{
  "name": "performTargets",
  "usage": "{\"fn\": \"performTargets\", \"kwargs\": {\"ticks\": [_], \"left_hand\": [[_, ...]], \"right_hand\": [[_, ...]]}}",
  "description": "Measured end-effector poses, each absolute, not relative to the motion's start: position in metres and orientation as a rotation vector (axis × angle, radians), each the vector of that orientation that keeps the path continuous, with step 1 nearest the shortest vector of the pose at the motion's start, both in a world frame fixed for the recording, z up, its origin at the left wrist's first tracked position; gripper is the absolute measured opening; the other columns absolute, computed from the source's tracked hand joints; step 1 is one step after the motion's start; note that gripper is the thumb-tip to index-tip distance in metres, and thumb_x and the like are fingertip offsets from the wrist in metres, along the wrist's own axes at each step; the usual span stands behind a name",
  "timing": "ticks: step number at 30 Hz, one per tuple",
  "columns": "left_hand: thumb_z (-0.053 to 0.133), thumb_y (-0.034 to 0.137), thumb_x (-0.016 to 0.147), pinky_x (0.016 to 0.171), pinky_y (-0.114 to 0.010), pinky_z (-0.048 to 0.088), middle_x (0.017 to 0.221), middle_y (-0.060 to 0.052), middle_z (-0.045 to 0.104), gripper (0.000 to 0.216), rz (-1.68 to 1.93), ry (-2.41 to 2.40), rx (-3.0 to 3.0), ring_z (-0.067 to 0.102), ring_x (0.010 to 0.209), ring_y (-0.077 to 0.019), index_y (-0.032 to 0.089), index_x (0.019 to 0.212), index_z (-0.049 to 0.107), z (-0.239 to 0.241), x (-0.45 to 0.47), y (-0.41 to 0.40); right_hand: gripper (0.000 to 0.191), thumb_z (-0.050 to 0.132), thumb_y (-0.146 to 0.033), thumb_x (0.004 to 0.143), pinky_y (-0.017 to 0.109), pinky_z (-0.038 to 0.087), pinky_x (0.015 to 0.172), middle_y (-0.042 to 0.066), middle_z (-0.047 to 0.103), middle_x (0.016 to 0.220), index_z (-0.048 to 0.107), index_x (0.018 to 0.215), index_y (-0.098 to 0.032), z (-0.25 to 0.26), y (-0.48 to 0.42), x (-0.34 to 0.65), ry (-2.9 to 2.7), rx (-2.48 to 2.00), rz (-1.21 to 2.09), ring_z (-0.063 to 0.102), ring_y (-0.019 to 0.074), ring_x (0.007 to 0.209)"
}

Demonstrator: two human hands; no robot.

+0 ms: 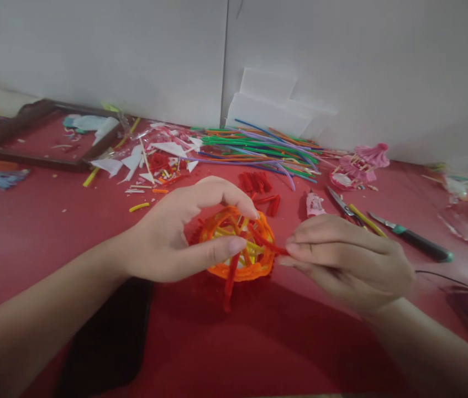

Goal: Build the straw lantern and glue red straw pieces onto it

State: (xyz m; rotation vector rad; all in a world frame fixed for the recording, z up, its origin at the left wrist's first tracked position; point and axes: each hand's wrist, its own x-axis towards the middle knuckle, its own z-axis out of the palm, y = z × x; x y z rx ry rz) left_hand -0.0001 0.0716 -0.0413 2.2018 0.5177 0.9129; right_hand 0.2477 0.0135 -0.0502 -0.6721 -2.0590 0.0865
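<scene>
A small round basket-like piece of orange and yellow pipe cleaners [240,272] sits on the red table. Red pipe cleaner lengths lie across its top, and one red pipe cleaner [230,284] hangs over its near rim. Above the piece, my left hand [188,232] is curved, with thumb and forefinger apart. My right hand [350,260] pinches the outer end of another red pipe cleaner [267,241] at the right rim. The inner end of that one reaches the middle of the piece.
Cut red pieces [255,182] lie behind. Loose colored pipe cleaners [254,146] lie along the wall. Scissors [340,200] and a green-and-black-handled knife [420,243] are at right. A pink ornament [360,166] stands beyond. A dark frame [30,160] and black phone-like slab [109,337] are at left.
</scene>
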Motion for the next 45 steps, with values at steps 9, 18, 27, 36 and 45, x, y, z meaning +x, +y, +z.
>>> {"fn": "performTargets", "kwargs": {"ticks": [9, 18, 27, 36, 45], "left_hand": [[0.072, 0.023, 0.082, 0.086, -0.035, 0.057, 0.097, -0.006, 0.072, 0.016, 0.907, 0.493, 2.197, 0.068, 0.095, -0.0214, 0.024, 0.098, 0.067, -0.040, -0.001, 0.074], [0.073, 0.027, 0.082, 0.085, -0.031, 0.058, 0.100, -0.007, 0.073, 0.015, 0.898, 0.485, 2.191, 0.070, 0.095, -0.0204, 0.023, 0.095, 0.067, -0.039, 0.001, 0.076], [0.072, 0.026, 0.082, 0.084, -0.028, 0.057, 0.101, -0.007, 0.073, 0.011, 0.909, 0.527, 2.221, 0.069, 0.092, -0.0177, 0.020, 0.086, 0.064, -0.040, 0.001, 0.075], [0.072, 0.025, 0.082, 0.082, -0.026, 0.056, 0.097, -0.006, 0.072, 0.011, 0.911, 0.524, 2.217, 0.069, 0.091, -0.0173, 0.020, 0.084, 0.063, -0.039, 0.002, 0.075], [0.073, 0.023, 0.082, 0.080, -0.026, 0.057, 0.098, -0.006, 0.071, 0.010, 0.904, 0.495, 2.205, 0.069, 0.089, -0.0166, 0.020, 0.086, 0.065, -0.040, 0.000, 0.076]], "right_hand": [[0.011, 0.073, -0.008, 0.083, 0.028, 0.065, 0.068, 0.002, 0.076, 0.077, 0.072, 0.084, -0.018, -0.048, 0.015, 0.248, -2.185, -0.629, 0.010, 0.073, 0.0147, 0.071], [0.015, 0.067, -0.002, 0.085, 0.029, 0.066, 0.069, 0.005, 0.076, 0.078, 0.073, 0.085, -0.016, -0.049, 0.014, 0.249, -2.228, -0.572, -0.070, 0.075, 0.0176, 0.077], [0.017, 0.070, -0.003, 0.083, 0.033, 0.066, 0.071, 0.003, 0.076, 0.082, 0.073, 0.087, -0.019, -0.045, 0.015, 0.257, -2.244, -0.585, -0.133, 0.074, 0.0189, 0.080], [0.011, 0.071, -0.011, 0.085, 0.034, 0.065, 0.072, 0.004, 0.077, 0.085, 0.072, 0.092, -0.021, -0.047, 0.022, 0.260, -2.342, -0.478, -0.069, 0.073, 0.0189, 0.082], [0.004, 0.069, -0.022, 0.084, 0.037, 0.055, 0.079, 0.006, 0.065, 0.092, 0.072, 0.088, -0.023, -0.019, 0.020, 0.243, -2.162, -0.908, 0.208, 0.063, 0.0187, 0.087]]}}
